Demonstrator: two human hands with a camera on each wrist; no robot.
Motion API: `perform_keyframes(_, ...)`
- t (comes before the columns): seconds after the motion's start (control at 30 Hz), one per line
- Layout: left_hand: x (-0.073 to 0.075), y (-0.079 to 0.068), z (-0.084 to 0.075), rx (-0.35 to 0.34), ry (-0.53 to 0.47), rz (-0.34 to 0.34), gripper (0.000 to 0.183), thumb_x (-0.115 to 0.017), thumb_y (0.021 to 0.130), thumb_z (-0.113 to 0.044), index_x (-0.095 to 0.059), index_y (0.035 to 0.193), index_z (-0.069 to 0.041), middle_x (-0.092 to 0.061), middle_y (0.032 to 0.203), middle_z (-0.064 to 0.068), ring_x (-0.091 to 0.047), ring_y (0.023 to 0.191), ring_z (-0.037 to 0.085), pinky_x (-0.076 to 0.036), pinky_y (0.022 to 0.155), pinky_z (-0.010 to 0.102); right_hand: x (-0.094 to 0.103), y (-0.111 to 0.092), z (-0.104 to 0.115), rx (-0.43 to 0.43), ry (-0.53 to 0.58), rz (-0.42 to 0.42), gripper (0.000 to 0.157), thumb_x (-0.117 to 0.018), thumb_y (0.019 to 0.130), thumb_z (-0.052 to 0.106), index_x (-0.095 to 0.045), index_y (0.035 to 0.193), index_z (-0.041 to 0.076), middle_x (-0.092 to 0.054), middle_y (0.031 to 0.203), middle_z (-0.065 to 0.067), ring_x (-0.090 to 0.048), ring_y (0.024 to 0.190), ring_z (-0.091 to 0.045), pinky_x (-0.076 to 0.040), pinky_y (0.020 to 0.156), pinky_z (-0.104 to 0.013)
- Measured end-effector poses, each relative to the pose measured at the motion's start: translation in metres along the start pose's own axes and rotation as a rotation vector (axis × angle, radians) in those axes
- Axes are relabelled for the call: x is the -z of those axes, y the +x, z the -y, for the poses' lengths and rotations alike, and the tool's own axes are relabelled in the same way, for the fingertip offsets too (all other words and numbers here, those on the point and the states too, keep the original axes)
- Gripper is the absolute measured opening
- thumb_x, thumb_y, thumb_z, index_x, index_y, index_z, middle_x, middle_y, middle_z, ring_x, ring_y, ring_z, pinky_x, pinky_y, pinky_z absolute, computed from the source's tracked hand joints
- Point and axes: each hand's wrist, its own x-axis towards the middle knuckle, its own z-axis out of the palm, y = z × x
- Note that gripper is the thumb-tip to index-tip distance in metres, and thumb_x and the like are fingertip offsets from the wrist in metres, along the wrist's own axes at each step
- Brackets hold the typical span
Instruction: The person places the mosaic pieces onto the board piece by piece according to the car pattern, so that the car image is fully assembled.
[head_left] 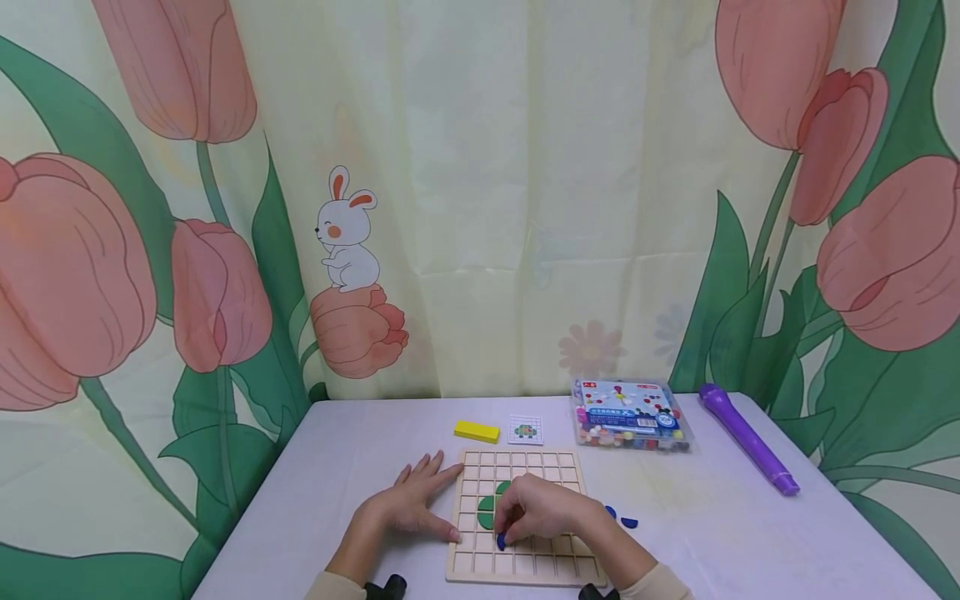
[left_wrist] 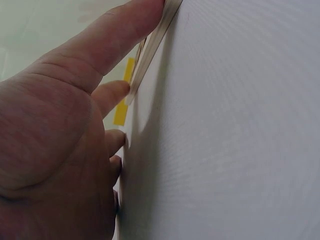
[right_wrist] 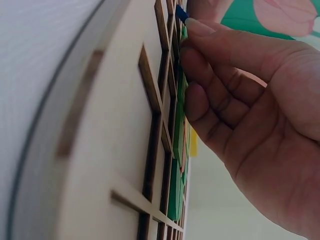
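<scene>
A pale wooden grid board (head_left: 480, 569) lies on the white table. My left hand (head_left: 416, 498) is spread at its left side, with the thumb and index fingertips touching the frame; in the left wrist view the thumb rests against the board's edge (left_wrist: 154, 52). Over the lower middle of the grid, my right hand (head_left: 543, 504) pinches a small dark blue piece (head_left: 501, 542) between thumb and fingers. The right wrist view shows the tip of that blue piece (right_wrist: 181, 14) at the grid. Green pieces (head_left: 486, 520) sit in the cells just behind, partly hidden by the right hand.
Behind the board lie a yellow block (head_left: 477, 431) and a small pattern card (head_left: 526, 429). A clear plastic box (head_left: 632, 417) of colourful parts stands at the back right, beside a purple tube (head_left: 748, 439). Loose blue pieces (head_left: 629, 523) lie right of the board.
</scene>
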Motion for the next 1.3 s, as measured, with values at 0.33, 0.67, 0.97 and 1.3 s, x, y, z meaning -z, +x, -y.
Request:
perform_keyframes(0.33, 0.000, -0.001, -0.001, 0.000, -0.007, 0.006, 0.107, -0.083, 0.071, -0.070, -0.038, 0.161, -0.034, -0.018, 0.174, 0.017, -0.009, 0.162, 0.041, -0.005, 0.126, 0.070, -0.002, 0.002, -0.005, 0.034, -0.052, 0.011, 0.012, -0.078, 0.089, -0.002, -0.081, 0.093, 0.008, -0.077, 0.085, 0.003, -0.059, 0.071, 0.003, -0.054, 0.069, -0.016)
perform_keyframes(0.67, 0.000, 0.000, -0.001, -0.003, -0.004, 0.004, 0.107, -0.084, 0.072, -0.069, -0.038, 0.161, -0.033, -0.018, 0.174, 0.018, -0.009, 0.162, 0.042, -0.005, 0.126, 0.070, -0.003, 0.004, -0.009, 0.048, -0.078, 0.009, 0.016, -0.080, 0.086, -0.003, -0.083, 0.094, 0.011, -0.077, 0.085, 0.003, -0.059, 0.070, 0.004, -0.054, 0.068, -0.015)
perform_keyframes(0.97, 0.001, 0.000, -0.001, -0.003, -0.007, 0.004, 0.108, -0.084, 0.071, -0.069, -0.037, 0.162, -0.034, -0.018, 0.174, 0.017, -0.009, 0.162, 0.041, -0.005, 0.126, 0.070, -0.005, 0.003, -0.007, 0.020, -0.078, -0.012, 0.018, -0.079, 0.086, -0.003, -0.083, 0.093, 0.013, -0.075, 0.083, 0.008, -0.059, 0.070, 0.003, -0.053, 0.066, -0.016)
perform_keyframes(1.3, 0.000, 0.000, 0.000, 0.000, 0.011, 0.005, 0.108, -0.083, 0.071, -0.071, -0.037, 0.162, -0.034, -0.018, 0.174, 0.017, -0.009, 0.162, 0.041, -0.006, 0.126, 0.070, 0.008, -0.005, -0.006, 0.009, -0.071, -0.078, 0.018, -0.080, 0.089, 0.003, -0.082, 0.103, 0.013, -0.075, 0.089, 0.001, -0.057, 0.073, -0.001, -0.051, 0.067, -0.018)
